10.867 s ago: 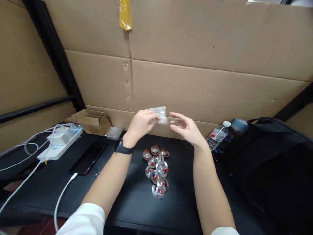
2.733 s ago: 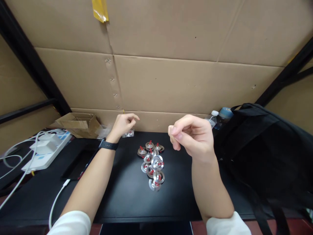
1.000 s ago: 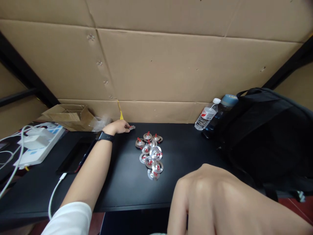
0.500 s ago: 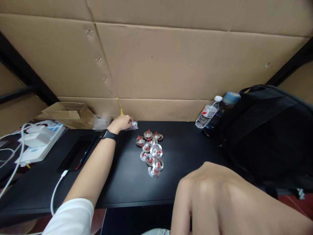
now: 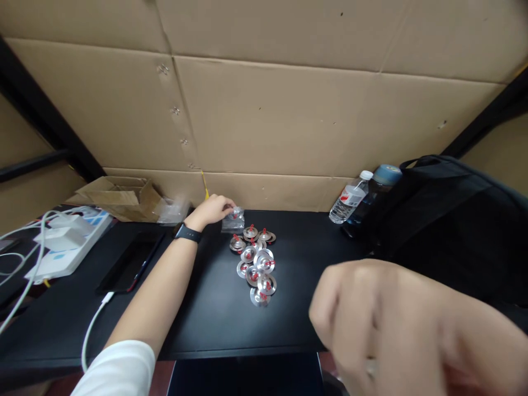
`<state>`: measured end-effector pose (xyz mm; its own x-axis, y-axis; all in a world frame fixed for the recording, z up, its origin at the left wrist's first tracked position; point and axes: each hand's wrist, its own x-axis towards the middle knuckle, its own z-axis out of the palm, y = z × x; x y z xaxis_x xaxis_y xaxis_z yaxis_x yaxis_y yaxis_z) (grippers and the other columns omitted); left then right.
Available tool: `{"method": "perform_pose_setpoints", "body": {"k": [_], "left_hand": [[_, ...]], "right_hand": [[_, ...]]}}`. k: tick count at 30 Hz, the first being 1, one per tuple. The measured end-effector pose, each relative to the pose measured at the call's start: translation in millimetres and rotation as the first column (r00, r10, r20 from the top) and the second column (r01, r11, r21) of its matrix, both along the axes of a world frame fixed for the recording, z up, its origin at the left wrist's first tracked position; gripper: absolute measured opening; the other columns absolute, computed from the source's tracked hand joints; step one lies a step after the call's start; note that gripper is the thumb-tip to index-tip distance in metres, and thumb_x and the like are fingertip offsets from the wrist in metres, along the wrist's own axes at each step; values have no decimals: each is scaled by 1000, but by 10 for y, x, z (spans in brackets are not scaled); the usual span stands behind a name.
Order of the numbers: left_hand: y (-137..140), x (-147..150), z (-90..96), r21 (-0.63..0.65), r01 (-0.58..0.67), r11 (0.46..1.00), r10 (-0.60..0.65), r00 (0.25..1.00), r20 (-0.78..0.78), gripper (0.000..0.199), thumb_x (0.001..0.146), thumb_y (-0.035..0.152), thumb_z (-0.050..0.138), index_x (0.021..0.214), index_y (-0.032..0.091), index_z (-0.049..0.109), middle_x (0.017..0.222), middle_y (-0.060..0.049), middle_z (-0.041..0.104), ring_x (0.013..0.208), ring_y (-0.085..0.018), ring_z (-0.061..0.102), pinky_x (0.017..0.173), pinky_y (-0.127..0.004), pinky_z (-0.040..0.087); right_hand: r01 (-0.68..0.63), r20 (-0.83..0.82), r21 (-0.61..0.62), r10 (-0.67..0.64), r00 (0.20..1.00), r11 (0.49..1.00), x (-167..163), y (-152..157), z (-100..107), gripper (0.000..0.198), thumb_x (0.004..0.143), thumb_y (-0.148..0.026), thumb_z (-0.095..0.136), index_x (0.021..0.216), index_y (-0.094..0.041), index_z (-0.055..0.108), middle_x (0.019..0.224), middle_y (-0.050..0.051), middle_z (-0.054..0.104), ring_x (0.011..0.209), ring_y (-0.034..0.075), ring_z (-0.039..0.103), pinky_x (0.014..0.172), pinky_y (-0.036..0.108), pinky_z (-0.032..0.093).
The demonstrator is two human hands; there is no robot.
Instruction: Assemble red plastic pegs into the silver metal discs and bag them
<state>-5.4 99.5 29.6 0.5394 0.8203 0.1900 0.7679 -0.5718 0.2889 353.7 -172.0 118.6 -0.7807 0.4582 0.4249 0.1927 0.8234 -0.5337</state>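
Observation:
At the back of the desk my left hand (image 5: 218, 209), with a black watch on its wrist, pinches a small clear plastic bag (image 5: 233, 221). A shiny metal piece with a bit of red shows inside the bag. Just in front lies a loose pile of silver finger cymbals (image 5: 264, 260) with red loops, some overlapping. Close to the camera at the lower right, my right hand (image 5: 383, 319) is raised with its fingers curled. It is partly blurred, and what it may hold is hidden.
On the left are an open cardboard box (image 5: 124, 198), clear plastic packaging (image 5: 171, 210), a phone (image 5: 130, 261) and a white power strip (image 5: 70, 245) with cables. To the right stand a leaning water bottle (image 5: 350, 199), a blue-lidded bottle (image 5: 386, 175) and a black backpack (image 5: 445, 220).
My left hand has shifted slightly right and lifted the plastic bag, so more of it shows. My right hand has risen and turned, its curled fingers now visible. The camera view has tilted slightly.

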Motion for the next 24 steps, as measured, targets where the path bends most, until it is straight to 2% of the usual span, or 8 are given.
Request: {"method": "perform_pose_setpoints", "body": {"k": [2, 3, 5, 8, 11, 13, 16, 24], "left_hand": [[-101, 99, 126, -10, 52, 999, -51, 997, 51, 30, 91, 31, 56, 107, 19, 78, 100, -7, 80, 92, -22, 74, 81, -27, 52], [-158, 149, 193, -20, 74, 997, -72, 994, 78, 30, 92, 31, 56, 108, 19, 78, 100, -7, 80, 92, -22, 74, 81, -26, 52], [-276, 242, 323, -30, 103, 994, -98, 987, 125, 30, 92, 31, 57, 109, 20, 78, 101, -6, 80, 93, -21, 73, 81, -26, 51], [-430, 345, 469, -23, 123, 992, -117, 979, 169, 28, 91, 31, 58, 108, 20, 78, 98, -5, 80, 89, -21, 73, 81, -27, 50], [-529, 413, 534, -64, 199, 978, -184, 965, 187, 27, 90, 31, 61, 106, 21, 79, 95, -4, 80, 83, -20, 72, 77, -26, 50], [-562, 450, 542, -111, 256, 960, -231, 953, 197, 26, 89, 31, 62, 106, 21, 79, 93, -4, 80, 80, -19, 72, 74, -25, 49], [-575, 497, 527, -152, 301, 942, -271, 944, 189, 25, 88, 30, 64, 106, 22, 80, 94, -3, 80, 79, -19, 72, 72, -25, 49], [-568, 545, 516, -163, 332, 929, -308, 939, 152, 23, 87, 25, 64, 103, 25, 81, 92, -2, 81, 79, -19, 74, 72, -25, 49]], "right_hand": [[-126, -26, 3, 126, 992, 992, -327, 383, 470, 28, 94, -58, 55, 84, -38, 71, 68, -1, 67, 60, 13, 64, 57, 26, 52], [-121, 0, -5, 121, 993, 993, -451, 520, 609, 21, 95, -52, 58, 95, -37, 73, 74, -1, 69, 65, 14, 66, 62, 26, 53], [20, 71, -31, -17, 997, 999, -598, 762, 698, 21, 95, -41, 61, 110, -32, 72, 84, 0, 72, 72, 16, 67, 69, 27, 53], [214, 216, -25, -203, 955, 977, -631, 1196, 494, 28, 94, -33, 63, 120, -26, 68, 82, -1, 72, 68, 15, 64, 67, 26, 48], [452, 298, 55, -447, 844, 890, -622, 1672, 173, 30, 86, -34, 74, 112, -19, 70, 92, 5, 74, 72, 16, 64, 67, 26, 45], [436, 366, 18, -412, 834, 900, -652, 1903, 9, 32, 83, -38, 77, 106, -17, 73, 96, 7, 75, 75, 17, 66, 68, 26, 45], [339, 430, -64, -281, 858, 938, -729, 2056, -126, 19, 87, -35, 72, 94, -18, 76, 90, 6, 78, 77, 17, 69, 68, 25, 45], [327, 489, -64, -256, 834, 943, -769, 2027, -134, 10, 83, -24, 72, 80, -18, 79, 75, 3, 77, 68, 15, 68, 64, 23, 43]]}}
